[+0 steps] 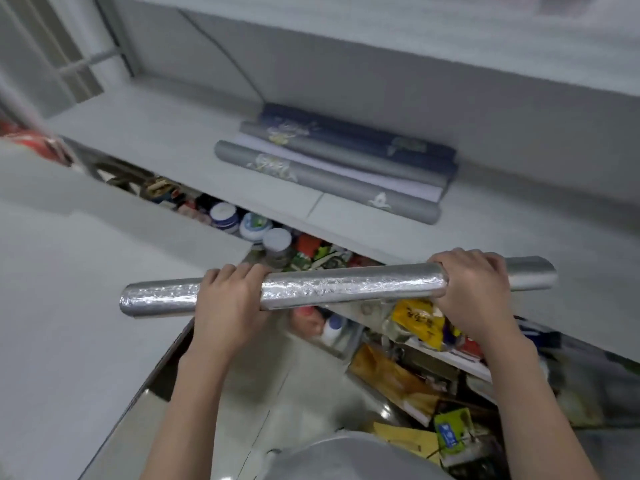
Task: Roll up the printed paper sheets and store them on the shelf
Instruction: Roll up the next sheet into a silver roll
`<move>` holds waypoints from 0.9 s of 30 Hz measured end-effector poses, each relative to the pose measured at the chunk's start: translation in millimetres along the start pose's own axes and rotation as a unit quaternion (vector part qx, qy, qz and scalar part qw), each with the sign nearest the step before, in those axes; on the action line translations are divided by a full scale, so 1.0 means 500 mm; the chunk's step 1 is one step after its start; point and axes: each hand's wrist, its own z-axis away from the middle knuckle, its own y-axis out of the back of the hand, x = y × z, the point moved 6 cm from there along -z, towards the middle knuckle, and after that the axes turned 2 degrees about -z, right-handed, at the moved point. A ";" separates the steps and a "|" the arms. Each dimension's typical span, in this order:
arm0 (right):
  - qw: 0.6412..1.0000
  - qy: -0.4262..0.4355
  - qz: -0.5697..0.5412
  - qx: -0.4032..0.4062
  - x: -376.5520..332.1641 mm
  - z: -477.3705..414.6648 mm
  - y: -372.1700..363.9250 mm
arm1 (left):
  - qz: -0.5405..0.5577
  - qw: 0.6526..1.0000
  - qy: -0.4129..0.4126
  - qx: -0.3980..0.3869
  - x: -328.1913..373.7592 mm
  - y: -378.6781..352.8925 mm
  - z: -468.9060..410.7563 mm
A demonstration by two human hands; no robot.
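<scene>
A rolled silver sheet (346,285) is held level in the air below the front edge of the white shelf (166,150). My left hand (228,299) grips the roll near its left end. My right hand (474,289) grips it near its right end. Farther back on the shelf lie several rolled sheets side by side: a grey roll (329,183) in front, then a white one (346,168), another grey one and a dark blue one (360,138) behind.
Below the shelf, a lower level holds jars with white lids (252,225), packets and a yellow bag (420,322). A white counter (69,289) lies at the left. A shiny metal surface (263,386) lies beneath my arms. A wall backs the shelf.
</scene>
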 end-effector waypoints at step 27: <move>0.962 -0.237 0.093 0.094 0.405 0.074 0.100 | 0.059 0.958 -0.281 0.015 0.443 -0.078 -0.391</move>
